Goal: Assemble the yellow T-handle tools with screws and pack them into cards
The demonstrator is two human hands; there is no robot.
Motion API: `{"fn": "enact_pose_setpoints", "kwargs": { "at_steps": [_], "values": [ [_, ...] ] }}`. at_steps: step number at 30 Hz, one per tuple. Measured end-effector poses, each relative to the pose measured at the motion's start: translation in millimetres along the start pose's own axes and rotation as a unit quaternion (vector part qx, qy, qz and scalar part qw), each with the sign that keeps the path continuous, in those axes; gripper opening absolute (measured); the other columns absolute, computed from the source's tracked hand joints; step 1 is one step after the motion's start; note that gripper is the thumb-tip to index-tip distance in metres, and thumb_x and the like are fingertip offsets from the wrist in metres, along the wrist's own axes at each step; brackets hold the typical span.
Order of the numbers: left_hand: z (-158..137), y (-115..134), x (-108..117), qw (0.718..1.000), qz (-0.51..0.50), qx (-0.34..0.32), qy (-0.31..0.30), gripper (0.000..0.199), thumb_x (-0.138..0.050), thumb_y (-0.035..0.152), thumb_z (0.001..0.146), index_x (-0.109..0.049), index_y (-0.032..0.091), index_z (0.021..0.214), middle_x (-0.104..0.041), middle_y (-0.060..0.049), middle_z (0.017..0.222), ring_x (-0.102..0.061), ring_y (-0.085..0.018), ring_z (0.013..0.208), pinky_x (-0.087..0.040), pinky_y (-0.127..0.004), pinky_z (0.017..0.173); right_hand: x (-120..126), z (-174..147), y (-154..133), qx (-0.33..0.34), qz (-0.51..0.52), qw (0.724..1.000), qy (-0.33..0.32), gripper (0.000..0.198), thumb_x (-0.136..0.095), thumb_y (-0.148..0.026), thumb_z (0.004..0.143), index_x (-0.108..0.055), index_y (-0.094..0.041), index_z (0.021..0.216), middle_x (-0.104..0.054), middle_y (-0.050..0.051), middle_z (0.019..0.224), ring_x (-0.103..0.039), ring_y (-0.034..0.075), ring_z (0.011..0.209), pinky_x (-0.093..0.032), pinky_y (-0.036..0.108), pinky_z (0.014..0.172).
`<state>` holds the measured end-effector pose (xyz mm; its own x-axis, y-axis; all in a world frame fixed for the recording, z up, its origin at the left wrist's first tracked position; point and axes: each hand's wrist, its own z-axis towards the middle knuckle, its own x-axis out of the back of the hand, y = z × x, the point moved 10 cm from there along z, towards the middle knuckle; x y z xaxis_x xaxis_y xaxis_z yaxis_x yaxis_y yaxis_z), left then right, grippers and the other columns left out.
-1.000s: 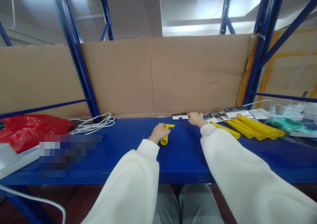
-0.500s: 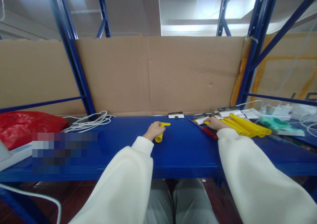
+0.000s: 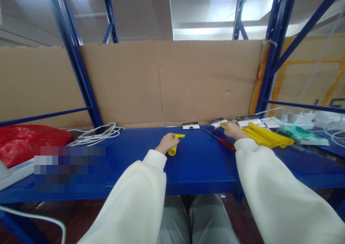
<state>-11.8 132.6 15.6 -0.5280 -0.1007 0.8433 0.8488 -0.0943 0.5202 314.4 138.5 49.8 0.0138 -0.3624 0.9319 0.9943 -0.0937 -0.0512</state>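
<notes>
My left hand (image 3: 167, 142) is closed around a yellow plastic piece (image 3: 173, 150). It has a round, hollow tube end facing me and a narrower arm pointing right, over the blue tabletop. Farther right, my right hand (image 3: 233, 130) is closed with a small yellow part (image 3: 223, 126) showing past its fingertips. The fingers cover most of that part, so I cannot tell its shape. Several yellow tubes (image 3: 269, 136) lie side by side just right of this hand. A screwdriver with a red handle (image 3: 226, 144) lies in front of it, shaft toward the back left.
Printed cards (image 3: 191, 125) lie along the back edge, before a cardboard wall (image 3: 188, 82). A green-and-white packet (image 3: 304, 134) and white plugs are at right. Coiled white cable (image 3: 98, 134) and a red bag (image 3: 29, 143) are at left. Blue posts (image 3: 90, 93) frame the blue table (image 3: 199, 168).
My right hand has moved up and back slightly, the small yellow part going with it. My left hand keeps its hold on the yellow piece. The view has shifted a little.
</notes>
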Motion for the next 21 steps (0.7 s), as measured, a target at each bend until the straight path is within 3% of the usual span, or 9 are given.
{"fn": "enact_pose_setpoints", "kwargs": {
  "at_steps": [9, 15, 18, 21],
  "values": [
    [-1, 1, 1, 1.000, 0.008, -0.008, 0.010, 0.042, -0.064, 0.028, 0.084, -0.065, 0.013, 0.123, -0.072, -0.013, 0.120, -0.070, -0.025, 0.103, -0.051, -0.025, 0.076, 25, -4, 5, -0.048, 0.034, 0.996, 0.074, 0.062, -0.041, -0.010, 0.087, -0.044, -0.014, 0.148, -0.055, 0.022, 0.134, -0.057, 0.031, 0.117, -0.044, 0.040, 0.100],
    [-5, 5, 4, 1.000, 0.020, -0.016, 0.013, 0.039, -0.063, 0.027, 0.084, -0.066, 0.012, 0.120, -0.071, -0.014, 0.120, -0.067, -0.026, 0.111, -0.050, -0.025, 0.084, 36, -5, 24, -0.073, 0.003, 0.985, 0.155, 0.059, -0.046, -0.013, 0.088, -0.047, -0.021, 0.146, -0.051, 0.020, 0.136, -0.054, 0.033, 0.115, -0.047, 0.044, 0.092],
    [-6, 6, 4, 1.000, 0.015, -0.013, 0.004, 0.041, -0.063, 0.027, 0.085, -0.065, 0.013, 0.123, -0.071, -0.014, 0.121, -0.066, -0.027, 0.112, -0.050, -0.026, 0.085, 28, -4, 31, -0.071, -0.024, 0.987, 0.140, 0.058, -0.045, -0.017, 0.089, -0.046, -0.022, 0.147, -0.048, 0.021, 0.139, -0.052, 0.035, 0.116, -0.048, 0.048, 0.091],
    [-7, 7, 4, 1.000, 0.012, -0.018, 0.002, 0.039, -0.063, 0.027, 0.085, -0.066, 0.013, 0.121, -0.072, -0.013, 0.119, -0.067, -0.027, 0.111, -0.050, -0.026, 0.085, 8, -3, 37, -0.072, -0.054, 0.993, 0.071, 0.054, -0.043, -0.018, 0.091, -0.049, -0.020, 0.145, -0.048, 0.022, 0.139, -0.051, 0.037, 0.119, -0.047, 0.051, 0.093]
  ]
}}
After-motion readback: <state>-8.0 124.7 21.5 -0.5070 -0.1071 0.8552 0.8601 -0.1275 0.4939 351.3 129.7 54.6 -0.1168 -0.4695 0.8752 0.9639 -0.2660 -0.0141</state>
